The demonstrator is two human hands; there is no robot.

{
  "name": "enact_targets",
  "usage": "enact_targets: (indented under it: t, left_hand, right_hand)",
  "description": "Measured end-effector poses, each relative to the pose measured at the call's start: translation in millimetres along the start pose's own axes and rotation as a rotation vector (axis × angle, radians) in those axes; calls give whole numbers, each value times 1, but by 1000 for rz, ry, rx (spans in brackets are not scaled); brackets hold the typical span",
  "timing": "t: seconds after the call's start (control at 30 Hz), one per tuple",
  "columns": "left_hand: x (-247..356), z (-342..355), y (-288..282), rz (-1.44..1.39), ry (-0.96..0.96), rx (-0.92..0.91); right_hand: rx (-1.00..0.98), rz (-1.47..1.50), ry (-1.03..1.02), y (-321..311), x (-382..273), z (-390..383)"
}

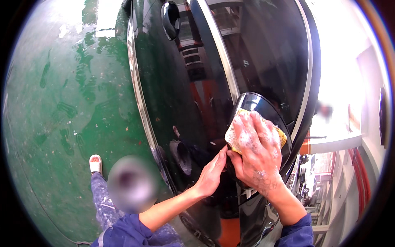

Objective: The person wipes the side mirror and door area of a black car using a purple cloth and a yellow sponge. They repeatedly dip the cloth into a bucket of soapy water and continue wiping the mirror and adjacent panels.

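My right hand [258,158], wet with white suds, presses a foamy yellow sponge [282,137] against the black side mirror [256,100] of a car. Its fingers lie over the sponge and cover most of it; yellow shows at the edges. Beside the mirror's near left edge is my left hand [210,175], holding nothing. Its fingers are stretched out, with the tips touching or almost touching the mirror housing. The glossy black car door [185,107] runs forward under the mirror, with the dark side window [267,53] to the right.
A black door handle [170,20] stands out farther ahead. Chrome trim [138,82] follows the door's lower edge. The green floor [61,123] on the left has wet patches. A foot in a white slipper [96,164] stands there, near a blurred round patch. Red pipes [361,181] run along the right wall.
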State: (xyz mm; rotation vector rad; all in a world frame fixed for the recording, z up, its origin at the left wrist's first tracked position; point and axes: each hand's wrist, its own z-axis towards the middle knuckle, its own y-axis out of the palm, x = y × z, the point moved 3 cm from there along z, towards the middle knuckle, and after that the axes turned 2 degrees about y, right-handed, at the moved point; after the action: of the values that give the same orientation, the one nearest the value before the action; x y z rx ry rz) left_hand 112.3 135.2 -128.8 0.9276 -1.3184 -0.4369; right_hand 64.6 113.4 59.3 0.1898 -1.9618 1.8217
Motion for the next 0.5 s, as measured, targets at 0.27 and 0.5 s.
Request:
enact_targets:
  t: [0.27,0.5]
  left_hand:
    - [-5,-2,1,21,-29,-9]
    - [7,-3,6,-2,24,8]
  right_hand:
    - [-33,13,-53,1,5,1]
    - [-58,-25,-109,3,9,-40]
